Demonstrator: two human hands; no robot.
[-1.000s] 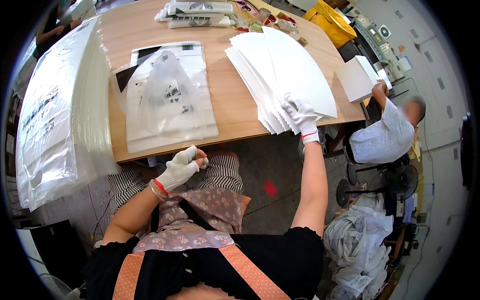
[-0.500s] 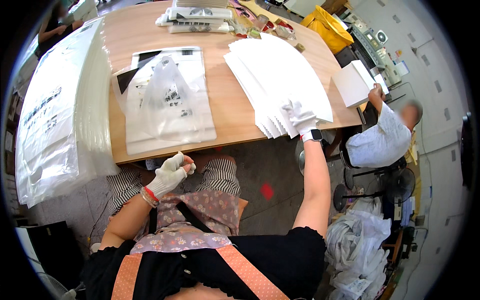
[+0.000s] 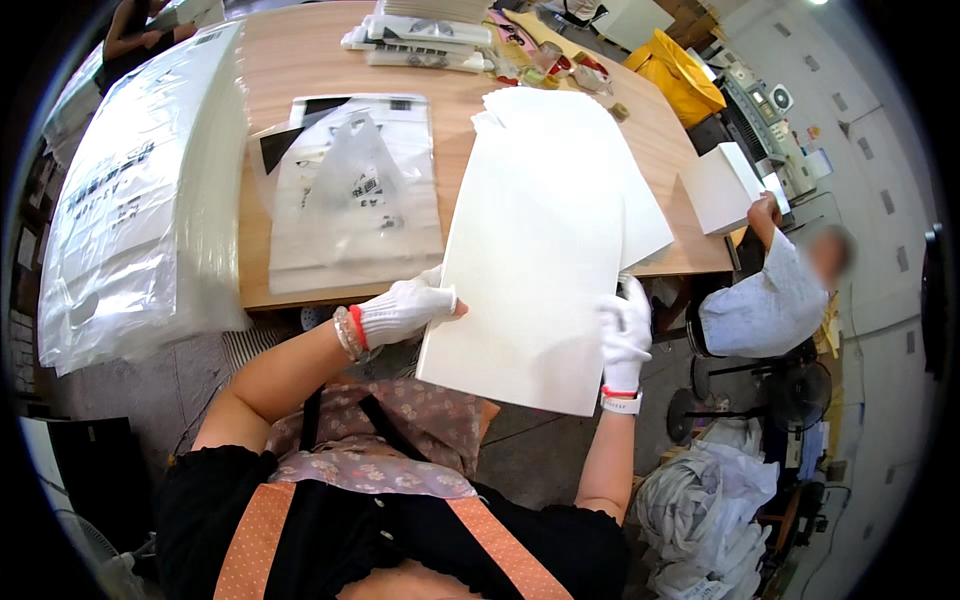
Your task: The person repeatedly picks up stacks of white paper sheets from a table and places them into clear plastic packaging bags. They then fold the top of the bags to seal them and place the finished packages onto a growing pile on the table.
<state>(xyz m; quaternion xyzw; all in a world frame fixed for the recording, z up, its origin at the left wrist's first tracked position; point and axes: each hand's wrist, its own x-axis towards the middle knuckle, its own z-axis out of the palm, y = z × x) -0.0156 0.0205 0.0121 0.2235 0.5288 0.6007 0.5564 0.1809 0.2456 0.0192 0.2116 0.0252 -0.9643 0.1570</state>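
A small stack of large white sheets lies partly on the table, its near end jutting past the front edge towards me. My left hand, in a white glove with bare fingertips showing, is closed on the sheets' left edge. Against their right edge rests my gloved right hand, fingers stretched and somewhat apart. More white sheets show under the stack on its right. Left of the sheets, a translucent printed plastic bag lies on a flat pile of similar bags.
A tall pile of clear plastic bags covers the left of the wooden table. Rolled packs and tape rolls sit at the back. A person at the right handles a white box. White bundles lie lower right.
The top sheets have come towards me over the table's edge. My left hand has moved right and taken their left edge; my right hand has moved down to their right edge.
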